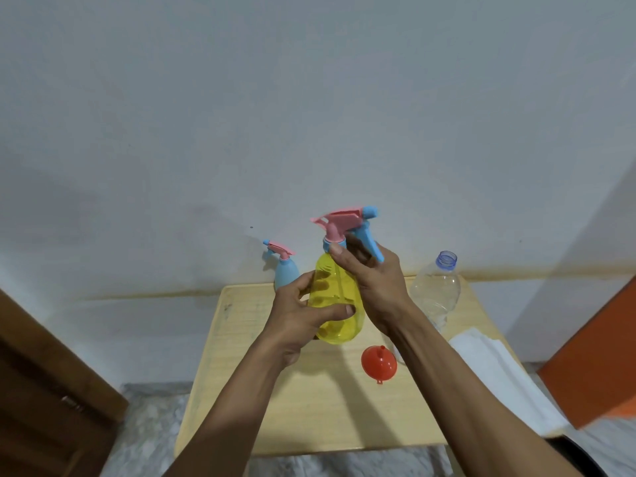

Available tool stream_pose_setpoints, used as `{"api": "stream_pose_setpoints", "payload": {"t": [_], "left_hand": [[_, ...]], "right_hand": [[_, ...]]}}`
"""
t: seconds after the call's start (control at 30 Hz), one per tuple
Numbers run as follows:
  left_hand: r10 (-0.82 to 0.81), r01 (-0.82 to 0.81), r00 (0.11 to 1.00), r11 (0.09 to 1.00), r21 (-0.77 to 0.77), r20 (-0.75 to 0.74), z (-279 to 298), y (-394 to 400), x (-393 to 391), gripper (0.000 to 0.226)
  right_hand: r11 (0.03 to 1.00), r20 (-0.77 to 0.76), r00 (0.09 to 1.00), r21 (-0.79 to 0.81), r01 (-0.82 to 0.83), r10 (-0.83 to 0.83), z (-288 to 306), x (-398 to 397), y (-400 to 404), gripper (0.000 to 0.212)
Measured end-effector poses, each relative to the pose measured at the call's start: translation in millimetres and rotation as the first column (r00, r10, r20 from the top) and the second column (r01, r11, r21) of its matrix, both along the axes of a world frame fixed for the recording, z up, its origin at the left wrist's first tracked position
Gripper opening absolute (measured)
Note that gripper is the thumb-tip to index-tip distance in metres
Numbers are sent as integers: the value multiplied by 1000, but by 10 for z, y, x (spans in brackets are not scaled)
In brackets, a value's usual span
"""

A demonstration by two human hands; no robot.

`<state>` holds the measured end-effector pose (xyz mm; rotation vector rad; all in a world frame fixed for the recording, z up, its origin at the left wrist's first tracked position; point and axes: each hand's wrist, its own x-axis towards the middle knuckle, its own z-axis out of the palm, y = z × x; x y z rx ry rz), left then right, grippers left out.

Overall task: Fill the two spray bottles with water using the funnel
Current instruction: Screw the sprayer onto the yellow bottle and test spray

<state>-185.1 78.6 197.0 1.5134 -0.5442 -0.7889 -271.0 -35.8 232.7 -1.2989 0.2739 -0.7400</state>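
I hold a yellow see-through spray bottle [339,297] up above the small wooden table [309,407]. My left hand [303,315] wraps around its body. My right hand [375,277] grips its neck just under the pink and blue spray head [347,223]. A blue spray bottle [285,270] with a pink head stands at the table's far edge, partly hidden behind my left hand. A red funnel [378,364] lies on the table with its spout pointing up. A clear, uncapped plastic water bottle [435,290] stands at the far right.
A white folded cloth or paper [499,373] lies along the table's right edge. A white wall rises right behind the table. An orange panel [592,356] stands at the right and dark wooden furniture [44,390] at the left.
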Motion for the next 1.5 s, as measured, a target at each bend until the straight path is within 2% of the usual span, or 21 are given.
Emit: {"api": "stream_pose_setpoints", "payload": {"t": [0.1, 0.23, 0.37, 0.5, 0.6, 0.7, 0.93, 1.23, 1.4, 1.5], "left_hand": [[-8, 8, 1000, 1000, 5, -8, 36, -15, -14, 80], [-12, 12, 1000, 1000, 5, -22, 80, -32, -32, 81], [3, -2, 1000, 1000, 29, -15, 95, -57, -55, 87], [6, -6, 1000, 1000, 23, -22, 99, -69, -49, 86], [-2, 2, 1000, 1000, 24, -12, 107, -75, -50, 87], [1, -1, 1000, 1000, 26, -10, 110, -72, -45, 88], [33, -34, 999, 999, 28, 15, 111, -65, -19, 82], [79, -80, 996, 996, 40, 29, 80, -64, -3, 74], [155, -157, 985, 988, 8, 79, 19, -83, -29, 70], [207, -209, 970, 978, 5, 130, -37, -99, -19, 77]], "right_hand": [[998, -12, 1000, -54, 14, -15, 39, -1, -25, 45], [995, -15, 999, -93, 31, -32, 39, 2, -67, 29], [992, -12, 999, -116, 47, -49, 33, -7, -125, 36], [996, -22, 1000, -85, 12, -14, 28, -8, -122, 29], [995, -29, 999, -91, 27, -30, 48, -10, -119, 37], [996, -45, 999, -83, -20, 16, 75, -15, -111, 34], [998, -17, 1000, -55, -12, 11, 65, 21, -110, 30], [994, -47, 999, -104, -20, 16, 106, 46, -69, 20], [979, -50, 997, -197, 47, -58, 93, 94, -35, 15], [964, -62, 991, -246, 101, -120, 101, 101, -19, 15]]}}
